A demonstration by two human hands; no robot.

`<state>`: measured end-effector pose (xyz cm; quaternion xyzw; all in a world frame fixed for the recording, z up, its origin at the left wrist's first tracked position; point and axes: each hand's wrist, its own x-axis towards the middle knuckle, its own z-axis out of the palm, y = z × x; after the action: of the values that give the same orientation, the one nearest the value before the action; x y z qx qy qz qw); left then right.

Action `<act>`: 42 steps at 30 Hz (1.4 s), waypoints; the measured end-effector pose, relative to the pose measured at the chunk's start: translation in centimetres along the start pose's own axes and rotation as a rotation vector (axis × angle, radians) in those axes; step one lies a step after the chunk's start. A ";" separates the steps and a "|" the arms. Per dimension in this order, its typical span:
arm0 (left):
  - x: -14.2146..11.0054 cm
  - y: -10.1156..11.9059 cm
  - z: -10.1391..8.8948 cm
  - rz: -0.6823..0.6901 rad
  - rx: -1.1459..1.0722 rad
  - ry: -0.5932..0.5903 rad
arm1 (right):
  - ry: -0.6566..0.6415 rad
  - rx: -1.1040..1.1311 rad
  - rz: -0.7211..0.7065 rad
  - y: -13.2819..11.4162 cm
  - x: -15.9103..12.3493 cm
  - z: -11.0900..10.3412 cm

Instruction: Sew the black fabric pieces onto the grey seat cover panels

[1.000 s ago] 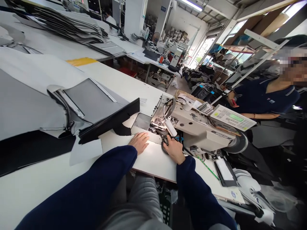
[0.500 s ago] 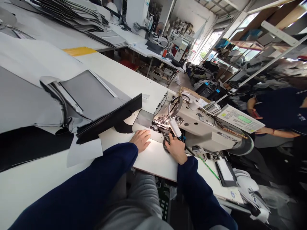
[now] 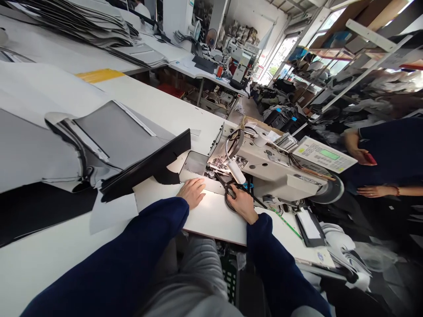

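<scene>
My left hand (image 3: 191, 193) lies flat on the white table at the edge of the sewing machine's metal plate (image 3: 195, 164), fingers stretched out and holding nothing. My right hand (image 3: 243, 204) is closed around the handles of black scissors (image 3: 227, 192). Their blades point into the opened bed below the needle area of the sewing machine (image 3: 276, 165), where the hook parts show. A small lamp (image 3: 235, 171) shines down just above the scissors. Left of the plate lies a long black strip of material (image 3: 148, 165), touching a grey sewn panel (image 3: 114, 132).
A control panel (image 3: 325, 154) sits on the machine's right end. A co-worker (image 3: 393, 154) stands beyond it, a red object in one hand. Stacked grey sheets (image 3: 82, 22) lie at the back left, near a yellow strip (image 3: 99, 75). A notepad (image 3: 309, 226) rests on the right.
The co-worker's lower hand has come away from the control panel, and the red object shows more plainly. The view has shifted slightly. My hands stay almost in place.
</scene>
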<state>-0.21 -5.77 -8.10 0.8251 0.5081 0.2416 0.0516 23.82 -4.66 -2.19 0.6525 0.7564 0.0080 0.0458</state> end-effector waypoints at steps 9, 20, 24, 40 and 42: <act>-0.1 -0.2 0.2 0.002 -0.022 0.017 | -0.031 -0.129 -0.036 -0.5 -0.8 -1.0; -0.1 -0.3 0.1 0.007 -0.006 0.004 | -0.022 -0.135 0.016 -1.5 -1.2 -0.9; -0.1 -0.3 0.1 0.007 -0.010 -0.008 | -0.042 -0.120 0.023 -1.7 -1.1 -1.1; 0.0 -0.9 0.2 -0.021 -0.136 0.059 | 0.045 -0.066 -0.201 1.9 2.2 0.6; 0.1 -1.2 0.2 -0.047 -0.195 0.112 | 0.067 -0.070 -0.231 2.7 2.3 0.8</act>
<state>-1.04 -5.08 -8.60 0.7894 0.5034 0.3340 0.1087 26.17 -2.00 -2.97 0.5583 0.8269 0.0508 0.0438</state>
